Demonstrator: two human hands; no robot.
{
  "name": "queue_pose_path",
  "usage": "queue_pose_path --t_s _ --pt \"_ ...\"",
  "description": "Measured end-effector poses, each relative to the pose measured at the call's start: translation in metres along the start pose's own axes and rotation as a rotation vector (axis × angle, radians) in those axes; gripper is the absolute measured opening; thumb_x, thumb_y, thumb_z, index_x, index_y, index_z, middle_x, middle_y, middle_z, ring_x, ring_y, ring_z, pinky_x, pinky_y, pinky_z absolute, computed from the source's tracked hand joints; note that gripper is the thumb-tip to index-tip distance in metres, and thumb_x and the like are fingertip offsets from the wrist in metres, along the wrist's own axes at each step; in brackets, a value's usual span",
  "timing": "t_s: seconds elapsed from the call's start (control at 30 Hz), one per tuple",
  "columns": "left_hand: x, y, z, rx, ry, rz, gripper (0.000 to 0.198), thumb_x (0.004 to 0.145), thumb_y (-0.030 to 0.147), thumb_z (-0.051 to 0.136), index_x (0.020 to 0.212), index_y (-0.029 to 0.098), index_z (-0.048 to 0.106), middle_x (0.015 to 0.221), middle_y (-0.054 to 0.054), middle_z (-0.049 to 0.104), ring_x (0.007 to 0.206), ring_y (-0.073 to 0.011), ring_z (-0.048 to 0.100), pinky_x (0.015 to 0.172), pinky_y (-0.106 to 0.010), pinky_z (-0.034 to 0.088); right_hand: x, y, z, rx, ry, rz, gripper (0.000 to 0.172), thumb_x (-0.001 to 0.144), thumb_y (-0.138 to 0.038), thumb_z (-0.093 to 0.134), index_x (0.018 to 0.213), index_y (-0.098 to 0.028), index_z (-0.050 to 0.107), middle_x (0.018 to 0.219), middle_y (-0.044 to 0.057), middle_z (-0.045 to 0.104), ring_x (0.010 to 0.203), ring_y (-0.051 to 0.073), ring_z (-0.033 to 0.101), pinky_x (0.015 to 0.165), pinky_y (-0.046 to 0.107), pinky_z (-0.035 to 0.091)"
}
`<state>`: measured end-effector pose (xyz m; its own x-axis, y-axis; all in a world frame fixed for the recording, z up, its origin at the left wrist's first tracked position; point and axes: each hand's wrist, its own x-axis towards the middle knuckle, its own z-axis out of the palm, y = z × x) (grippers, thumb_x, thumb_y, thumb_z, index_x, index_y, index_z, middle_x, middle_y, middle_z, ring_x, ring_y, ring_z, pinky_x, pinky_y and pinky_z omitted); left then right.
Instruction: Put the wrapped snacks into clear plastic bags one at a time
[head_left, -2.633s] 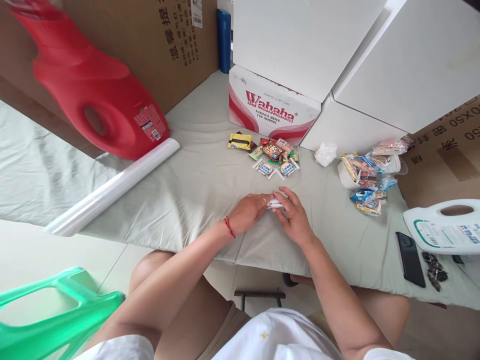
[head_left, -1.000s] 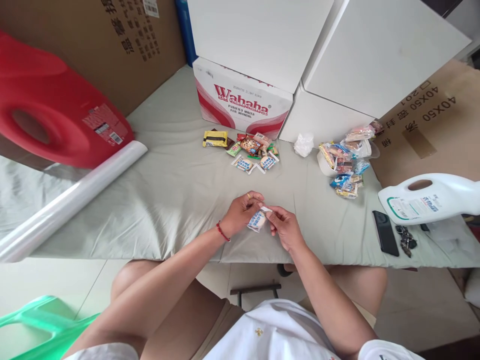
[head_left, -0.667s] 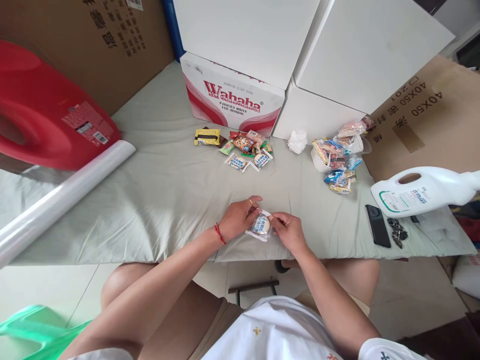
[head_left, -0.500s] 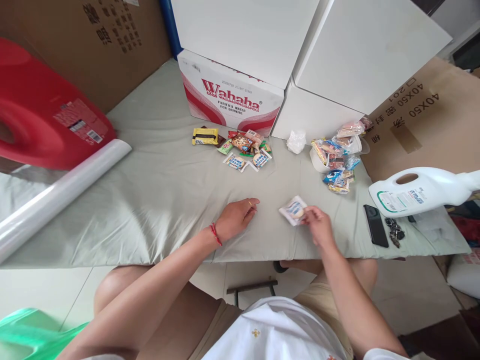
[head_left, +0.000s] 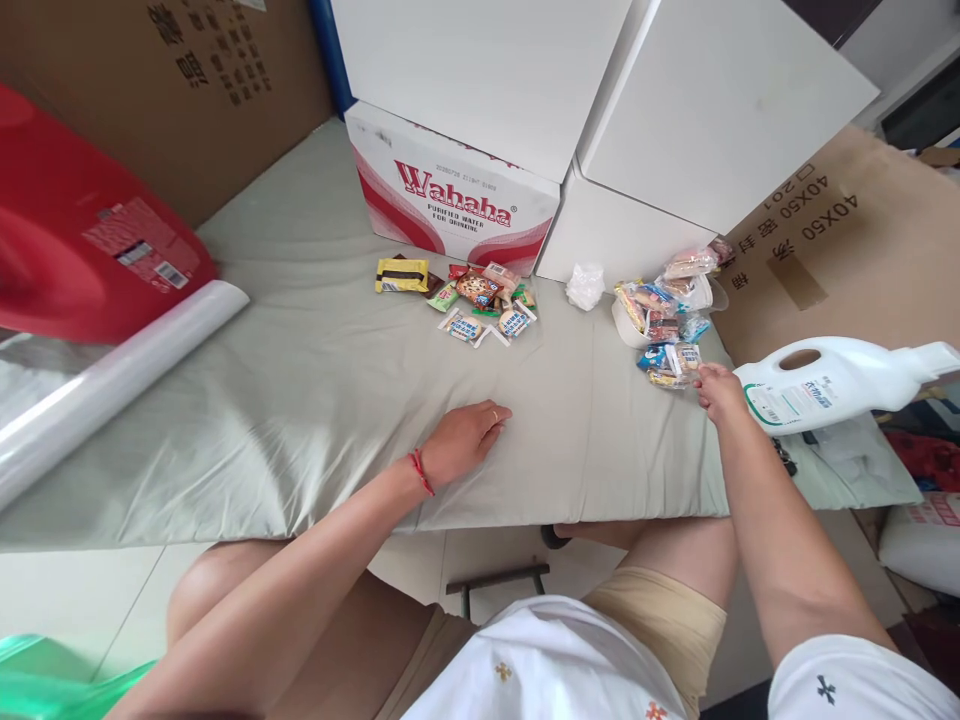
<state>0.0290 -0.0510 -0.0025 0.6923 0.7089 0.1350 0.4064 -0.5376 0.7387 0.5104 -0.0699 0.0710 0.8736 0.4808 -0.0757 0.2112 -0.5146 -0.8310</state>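
While the left hand (head_left: 465, 440) lies palm down on the grey-green sheet (head_left: 300, 400) with its fingers loosely spread and nothing in them, the right hand (head_left: 718, 392) is stretched out to the right. Its fingertips (head_left: 701, 376) meet a snack packet (head_left: 677, 358), but whether they pinch it or only touch it cannot be told. That packet lies at the near end of a heap of snacks (head_left: 660, 300) spilling from a white bowl (head_left: 621, 325). The heap sits close to the sheet's right edge, just beside the cardboard panel (head_left: 825, 240).

A white detergent jug (head_left: 832, 380) lies on its side right next to the right hand, so there is little room on that side. A second cluster of snacks (head_left: 480, 298) lies further back in the middle, just in front of the Wahaha box (head_left: 450, 200). A crumpled white wrapper (head_left: 585, 287) lies between the two groups, against the white boxes (head_left: 622, 240).

Between the hands, and from the middle cluster forward to the sheet's near edge, the cloth is bare and wide. The left hand rests close to that near edge. Far to the left, a roll of clear film (head_left: 112, 380) lies slantwise across the sheet below a red jug (head_left: 75, 260), well apart from both hands.
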Motion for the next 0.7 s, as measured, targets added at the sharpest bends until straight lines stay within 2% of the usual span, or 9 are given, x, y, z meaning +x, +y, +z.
queue_pose_path --t_s 0.07,0.17,0.23,0.33,0.37,0.43,0.5,0.57,0.7 --pt "-0.002 -0.003 0.0 -0.103 0.039 -0.009 0.035 0.093 0.015 0.04 0.117 0.019 0.066 0.107 -0.008 0.073 0.087 -0.0194 0.071 0.081 -0.035 0.057 -0.008 0.003 -0.001 -0.026 0.126 -0.101 0.019 0.089 -0.027 0.062 0.106 -0.018 0.064 0.063 -0.004 0.054 0.048 0.011 0.038 0.044 0.022 0.029" --pt "-0.002 -0.008 -0.004 -0.266 0.122 -0.043 0.043 0.082 0.007 0.04 0.114 0.018 0.065 0.116 -0.009 0.069 0.075 -0.0139 0.069 0.075 -0.032 0.058 -0.038 0.011 0.007 -0.062 0.242 -0.429 0.02 0.088 -0.03 0.059 0.101 -0.018 0.068 0.076 0.001 0.061 0.064 0.016 0.051 0.061 0.027 0.043" --pt "-0.001 -0.009 -0.01 -0.311 0.203 -0.051 0.042 0.075 0.005 0.041 0.104 0.019 0.067 0.124 -0.009 0.067 0.088 -0.0154 0.07 0.084 -0.034 0.058 -0.067 0.014 0.023 -0.078 0.094 -0.589 0.024 0.088 -0.035 0.058 0.097 -0.018 0.072 0.077 0.002 0.064 0.068 0.017 0.054 0.067 0.029 0.044" --pt "0.002 -0.008 -0.019 -0.263 0.306 -0.075 0.03 0.066 0.004 0.042 0.079 0.02 0.064 0.126 -0.008 0.068 0.113 -0.0208 0.064 0.099 -0.038 0.053 -0.111 0.008 0.062 -0.119 -0.352 -0.667 0.032 0.089 -0.043 0.057 0.101 -0.02 0.074 0.07 -0.001 0.062 0.064 0.016 0.052 0.064 0.028 0.041" --pt "0.002 -0.008 -0.021 -0.237 0.321 -0.091 0.026 0.064 0.005 0.042 0.071 0.02 0.061 0.12 -0.007 0.07 0.115 -0.0219 0.063 0.1 -0.039 0.051 -0.12 0.003 0.077 -0.139 -0.456 -0.681 0.033 0.089 -0.044 0.056 0.102 -0.02 0.075 0.069 -0.001 0.062 0.063 0.016 0.052 0.064 0.028 0.04" --pt "0.003 -0.008 -0.025 -0.227 0.31 -0.157 0.021 0.063 0.006 0.041 0.063 0.021 0.056 0.098 -0.006 0.075 0.102 -0.0215 0.065 0.093 -0.036 0.051 -0.128 -0.011 0.107 -0.163 -0.556 -0.68 0.032 0.089 -0.043 0.057 0.099 -0.019 0.076 0.068 -0.002 0.062 0.063 0.016 0.053 0.065 0.029 0.04" --pt "0.003 -0.008 -0.026 -0.246 0.269 -0.257 0.021 0.065 0.008 0.041 0.062 0.021 0.057 0.076 -0.002 0.072 0.08 -0.0192 0.064 0.078 -0.031 0.05 -0.12 -0.028 0.134 -0.157 -0.542 -0.634 0.029 0.087 -0.039 0.058 0.097 -0.018 0.075 0.068 -0.001 0.063 0.063 0.016 0.053 0.066 0.029 0.04" --pt "0.004 -0.008 -0.025 -0.245 0.242 -0.33 0.023 0.066 0.009 0.041 0.064 0.021 0.061 0.069 0.0 0.068 0.067 -0.0169 0.06 0.067 -0.028 0.046 -0.1 -0.048 0.156 -0.163 -0.445 -0.579 0.024 0.086 -0.033 0.059 0.095 -0.016 0.074 0.07 0.0 0.065 0.065 0.016 0.054 0.067 0.029 0.04" --pt "0.007 -0.006 -0.021 -0.171 0.231 -0.3 0.026 0.066 0.007 0.042 0.063 0.021 0.063 0.07 -0.001 0.068 0.067 -0.0167 0.06 0.068 -0.028 0.045 -0.06 -0.092 0.18 -0.259 -0.145 -0.607 0.019 0.089 -0.019 0.055 0.101 -0.011 0.068 0.095 0.009 0.071 0.087 0.015 0.056 0.086 0.03 0.041"
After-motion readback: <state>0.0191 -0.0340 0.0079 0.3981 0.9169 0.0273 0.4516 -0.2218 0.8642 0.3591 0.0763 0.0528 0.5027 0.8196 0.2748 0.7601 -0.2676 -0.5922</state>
